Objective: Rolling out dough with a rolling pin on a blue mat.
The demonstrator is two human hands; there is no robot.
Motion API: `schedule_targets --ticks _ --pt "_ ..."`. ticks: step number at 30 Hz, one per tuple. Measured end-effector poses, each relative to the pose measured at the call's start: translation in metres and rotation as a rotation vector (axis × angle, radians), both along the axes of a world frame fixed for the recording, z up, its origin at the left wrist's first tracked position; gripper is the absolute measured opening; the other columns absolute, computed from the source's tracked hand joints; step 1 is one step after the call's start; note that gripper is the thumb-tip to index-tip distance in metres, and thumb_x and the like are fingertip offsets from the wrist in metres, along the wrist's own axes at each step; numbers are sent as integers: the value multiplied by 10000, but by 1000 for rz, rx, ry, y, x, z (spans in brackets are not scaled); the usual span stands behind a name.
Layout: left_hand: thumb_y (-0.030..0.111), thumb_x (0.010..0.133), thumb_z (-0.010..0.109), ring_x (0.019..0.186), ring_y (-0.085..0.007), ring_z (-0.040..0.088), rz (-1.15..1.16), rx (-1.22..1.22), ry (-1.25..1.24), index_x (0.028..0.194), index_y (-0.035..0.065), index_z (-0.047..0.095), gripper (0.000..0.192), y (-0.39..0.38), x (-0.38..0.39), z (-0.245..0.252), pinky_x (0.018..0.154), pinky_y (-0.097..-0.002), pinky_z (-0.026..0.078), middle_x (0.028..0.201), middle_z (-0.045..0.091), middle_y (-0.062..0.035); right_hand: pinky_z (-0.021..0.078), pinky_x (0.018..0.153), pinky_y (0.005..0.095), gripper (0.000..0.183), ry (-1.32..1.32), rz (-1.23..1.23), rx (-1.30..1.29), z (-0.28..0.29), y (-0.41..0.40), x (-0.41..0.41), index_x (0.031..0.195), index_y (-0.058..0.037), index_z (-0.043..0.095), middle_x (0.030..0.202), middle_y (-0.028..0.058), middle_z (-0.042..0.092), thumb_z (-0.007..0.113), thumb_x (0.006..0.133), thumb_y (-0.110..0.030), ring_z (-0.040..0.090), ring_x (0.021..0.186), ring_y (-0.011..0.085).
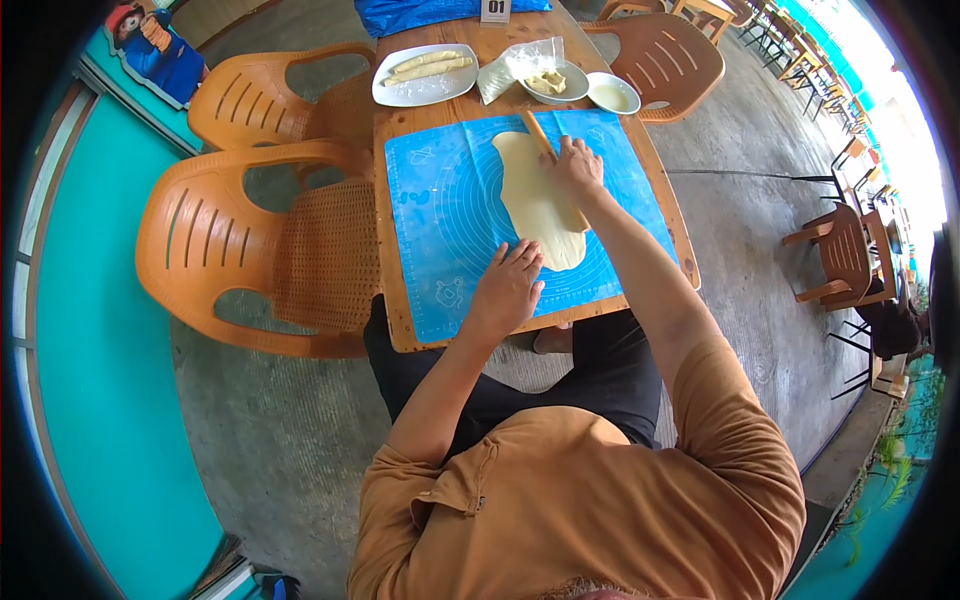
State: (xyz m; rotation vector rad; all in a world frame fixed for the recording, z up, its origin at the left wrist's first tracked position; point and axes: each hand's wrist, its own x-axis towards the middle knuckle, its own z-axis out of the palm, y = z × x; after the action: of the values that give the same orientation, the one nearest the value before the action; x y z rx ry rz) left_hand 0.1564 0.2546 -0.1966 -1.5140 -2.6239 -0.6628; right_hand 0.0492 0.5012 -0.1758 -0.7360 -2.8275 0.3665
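A flattened sheet of pale dough (525, 195) lies lengthwise on a blue printed pastry mat (450, 217). Along its right side runs a wooden rolling pin (537, 132), slanting from upper left to lower right. My right hand (577, 166) is on the middle of the pin, its palm and fingers hiding part of it. My left hand (510, 285) lies palm down near the mat's front edge, fingers extended, with its fingertips at the lower left edge of the dough. Nothing shows in that hand.
Beyond the mat on the wooden table (630, 142) stand a plate (454, 86) with two dough rolls, a plastic bag (499, 75) of white powder, a bowl (577, 79) with dough and a small bowl (615, 94) of pale liquid. Orange plastic chairs (217, 217) flank the table.
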Motion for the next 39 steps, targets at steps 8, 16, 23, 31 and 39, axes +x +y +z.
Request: schedule_targets --ticks 8,16,23,31,39 --pt "236 999 630 1489 -274 429 -6 11 -19 1416 -5 586 484 7 0 2 1259 -494 281 1545 534 -134 548 950 494 346 7 -13 4 -13 37 -8 1173 -74 706 1231 175 685 555 992 -328 682 1104 382" --pt "245 1001 619 1493 -279 415 -14 4 -49 1404 -15 592 481 1 -2 -2 1254 -514 282 1525 541 -154 495 933 515 406 177 207 94 -1 -38 24 1338 -142 629 1133 147 706 617 952 -265 670 1060 360" --pt "202 970 662 1466 -307 450 -37 -8 -52 1374 -2 594 458 6 -4 4 1237 -516 318 1502 547 -179 118 1254 617 608 127 255 148 -21 -65 30 1591 -84 378 1617 241 355 465 1050 -348 204 1562 433" --pt "206 970 661 1470 -292 445 -28 11 -72 1381 -18 592 472 5 -3 10 1247 -516 306 1504 550 -164 -50 1268 619 703 -5 106 -12 -29 -15 31 1655 -68 251 1729 218 144 293 1094 -490 6 1605 436" --pt "208 982 651 1475 -299 450 -20 19 -75 1368 -11 611 446 4 -2 7 1237 -522 312 1523 547 -165 -81 1266 603 716 -86 60 -47 -25 6 34 1666 -84 220 1744 198 88 219 1099 -521 -41 1613 403"
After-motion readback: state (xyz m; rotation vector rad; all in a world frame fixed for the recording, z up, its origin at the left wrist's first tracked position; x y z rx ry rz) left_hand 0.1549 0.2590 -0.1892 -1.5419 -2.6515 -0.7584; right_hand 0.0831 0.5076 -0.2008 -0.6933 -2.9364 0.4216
